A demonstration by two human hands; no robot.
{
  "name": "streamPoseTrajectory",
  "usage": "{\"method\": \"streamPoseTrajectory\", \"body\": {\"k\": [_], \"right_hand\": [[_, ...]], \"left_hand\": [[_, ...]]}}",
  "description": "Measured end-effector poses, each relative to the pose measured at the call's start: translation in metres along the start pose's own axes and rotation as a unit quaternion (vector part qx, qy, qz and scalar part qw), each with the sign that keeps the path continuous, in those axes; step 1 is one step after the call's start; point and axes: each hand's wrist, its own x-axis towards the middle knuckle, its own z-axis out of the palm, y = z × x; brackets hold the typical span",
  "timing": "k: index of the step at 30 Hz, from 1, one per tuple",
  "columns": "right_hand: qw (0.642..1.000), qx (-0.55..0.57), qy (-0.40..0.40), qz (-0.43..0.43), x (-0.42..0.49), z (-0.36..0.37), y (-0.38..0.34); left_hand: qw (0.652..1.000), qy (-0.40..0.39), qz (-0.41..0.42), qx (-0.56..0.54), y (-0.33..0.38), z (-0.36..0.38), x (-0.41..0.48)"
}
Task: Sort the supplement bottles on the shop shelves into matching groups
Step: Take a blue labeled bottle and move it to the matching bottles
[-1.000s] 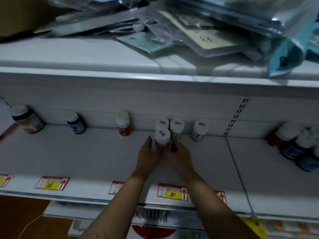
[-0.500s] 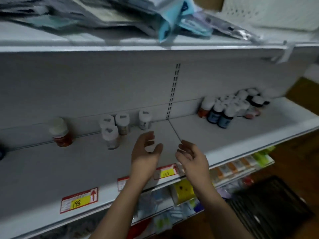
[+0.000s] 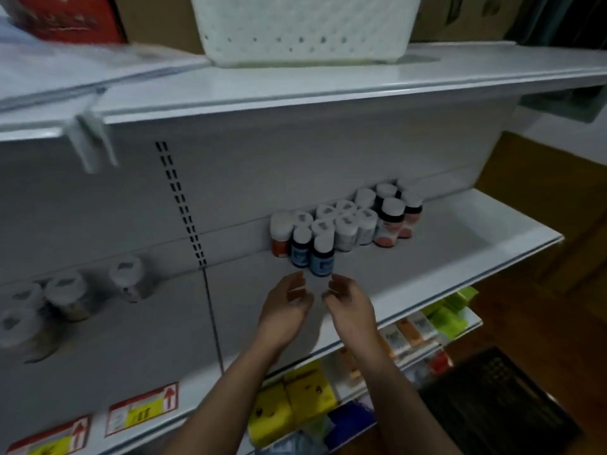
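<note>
Fingers loosely curled, the left hand (image 3: 285, 305) and the right hand (image 3: 350, 303) hover side by side over the white shelf (image 3: 437, 254), palms turned toward each other with a narrow gap between them. Neither hand holds or touches anything. Just beyond the fingertips stand two blue-labelled bottles (image 3: 323, 257), at the front of a tight cluster of supplement bottles (image 3: 346, 224) set against the shelf's back wall. An orange-labelled bottle (image 3: 280, 236) marks the cluster's left end and pink-labelled bottles (image 3: 389, 226) its right. Well apart to the left stands a blurred group of white-capped bottles (image 3: 64, 293).
</note>
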Motion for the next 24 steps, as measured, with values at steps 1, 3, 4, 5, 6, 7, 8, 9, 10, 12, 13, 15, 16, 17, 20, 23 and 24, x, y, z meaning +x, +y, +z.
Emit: {"method": "streamPoseTrajectory", "body": {"k": [1,3,4,5,6,7,8,9,10,12,13,15,16,17,20,23,24], "right_hand": [[1.000,-0.023,-0.007,0.007,0.015,-0.008,0.000],[0.999,-0.034,-0.024,0.017,0.041,-0.017,0.001],[0.999,-0.020,-0.033,0.025,0.051,-0.020,0.002],[0.998,-0.003,-0.042,0.037,0.062,-0.020,0.004],[0.998,0.014,-0.051,0.046,0.072,-0.019,0.006],[0.997,0.023,-0.058,0.049,0.082,-0.017,0.007],[0.997,0.023,-0.065,0.043,0.090,-0.015,0.008],[0.997,0.017,-0.070,0.030,0.098,-0.012,0.008],[0.997,0.007,-0.076,0.016,0.102,-0.010,0.009],[0.996,-0.017,-0.083,-0.009,0.100,-0.010,0.012],[0.996,-0.020,-0.082,-0.019,0.096,-0.012,0.016],[0.996,-0.009,-0.076,-0.039,0.085,-0.018,0.025],[0.996,-0.003,-0.077,-0.045,0.079,-0.021,0.027],[0.996,0.003,-0.079,-0.047,0.072,-0.023,0.028],[0.993,0.035,-0.105,-0.051,0.046,-0.027,0.024],[0.984,0.089,-0.145,-0.059,0.016,-0.029,0.011],[0.981,0.102,-0.156,-0.059,0.004,-0.030,0.003]], "left_hand": [[1.000,0.002,-0.022,-0.006,0.000,0.013,0.010],[0.998,0.013,-0.059,-0.023,-0.001,0.034,0.026],[0.997,0.023,-0.071,-0.026,-0.001,0.042,0.033],[0.996,0.037,-0.077,-0.027,-0.003,0.048,0.042],[0.996,0.049,-0.076,-0.023,-0.004,0.052,0.050],[0.996,0.056,-0.067,-0.014,-0.006,0.056,0.058],[0.997,0.055,-0.055,0.002,-0.005,0.057,0.064],[0.998,0.052,-0.044,0.016,-0.007,0.059,0.070],[0.998,0.048,-0.041,0.027,-0.007,0.059,0.073],[0.997,0.047,-0.045,0.035,-0.005,0.059,0.070],[0.997,0.054,-0.052,0.030,-0.005,0.059,0.066],[0.994,0.077,-0.070,0.019,-0.003,0.055,0.053],[0.993,0.088,-0.076,0.017,-0.002,0.053,0.044],[0.992,0.099,-0.077,0.012,-0.002,0.051,0.036],[0.989,0.127,-0.068,-0.023,-0.003,0.043,0.008],[0.987,0.135,-0.040,-0.083,0.005,0.032,-0.021],[0.985,0.143,-0.027,-0.092,0.009,0.027,-0.032]]}}
